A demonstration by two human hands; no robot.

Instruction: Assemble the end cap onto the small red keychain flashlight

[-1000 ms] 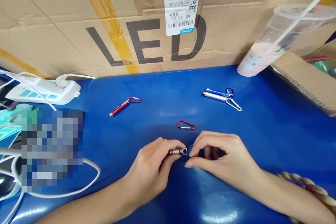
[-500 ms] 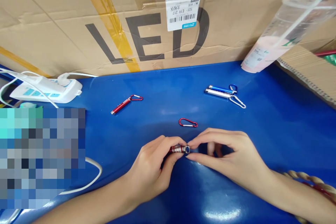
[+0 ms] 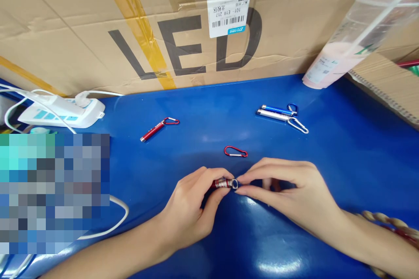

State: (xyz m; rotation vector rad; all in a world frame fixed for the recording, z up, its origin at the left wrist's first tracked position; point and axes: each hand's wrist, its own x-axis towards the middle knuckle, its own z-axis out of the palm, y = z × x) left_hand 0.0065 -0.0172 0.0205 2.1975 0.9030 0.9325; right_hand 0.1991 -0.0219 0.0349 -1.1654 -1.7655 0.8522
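Note:
Between thumb and fingers, my left hand (image 3: 193, 202) grips a small red metal tube (image 3: 221, 183) lying sideways, with a silvery ring-like end piece (image 3: 235, 184) at its right. The fingertips of my right hand (image 3: 291, 187) are pinched at that end piece; whether they hold its edge or something tiny is too small to tell. Beyond my hands a loose red carabiner (image 3: 235, 152) lies on the blue table. Farther left is a red penlight (image 3: 152, 132) with a carabiner attached. To the right, a blue penlight (image 3: 278, 110) and a silver penlight (image 3: 272, 115) lie side by side, each with a carabiner.
A large cardboard box (image 3: 81, 52) stands along the back. A cup with pink drink (image 3: 327, 65) is at the back right, beside more cardboard (image 3: 389, 83). At left are a white power strip (image 3: 65, 115), cables and a pixelated area.
The view has shifted slightly. My right fingertips have drawn closer together at the end of the red tube, while my left hand keeps its grip.

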